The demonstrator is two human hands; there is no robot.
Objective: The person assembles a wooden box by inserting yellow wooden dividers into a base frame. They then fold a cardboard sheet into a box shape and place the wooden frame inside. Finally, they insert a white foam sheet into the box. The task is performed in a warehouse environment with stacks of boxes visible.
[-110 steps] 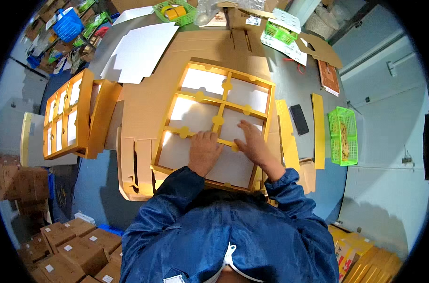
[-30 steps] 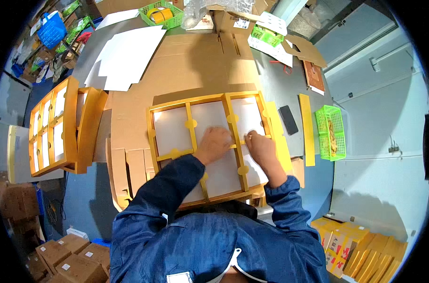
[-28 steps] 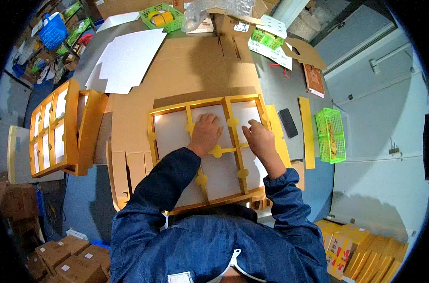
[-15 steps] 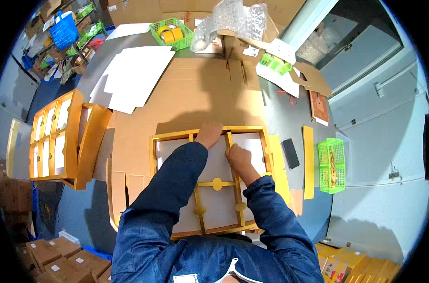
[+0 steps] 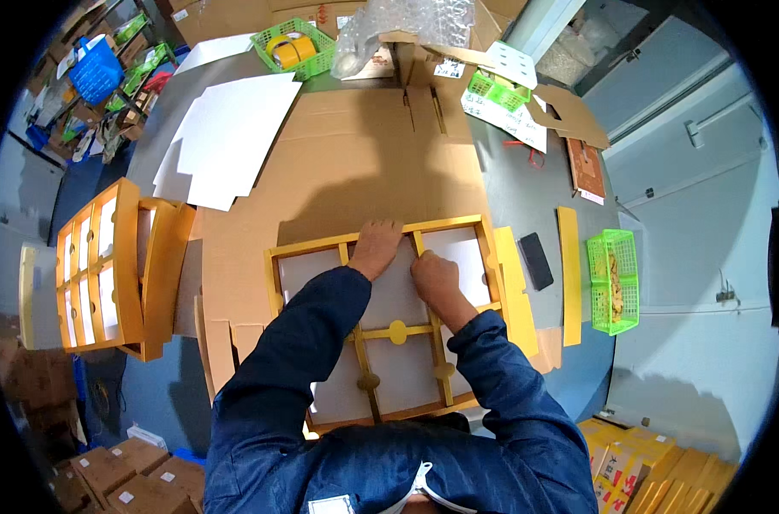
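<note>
In front of me lies a shallow yellow divided box (image 5: 278,252), its compartments lined with white. Thin yellow dividers with round tabs (image 5: 398,331) cross inside it. Closed at the box's far wall is my left hand (image 5: 377,248), its fingers at the rim between two lengthwise dividers. My right hand (image 5: 437,281) has its fingers curled around the upper part of the right lengthwise divider; the fingertips are partly hidden. Brown cardboard (image 5: 338,154) lies under the box.
More yellow divided boxes (image 5: 131,257) lean at the left. White sheets (image 5: 227,141) lie beyond them. A green basket of tape (image 5: 319,56) and bubble wrap (image 5: 389,30) are at the back. Rightward are a phone (image 5: 536,260), a yellow strip (image 5: 569,274) and another green basket (image 5: 602,283).
The view has shifted a little, and the box sits slightly turned, its right side farther away. Both hands keep nearly the same places on it.
</note>
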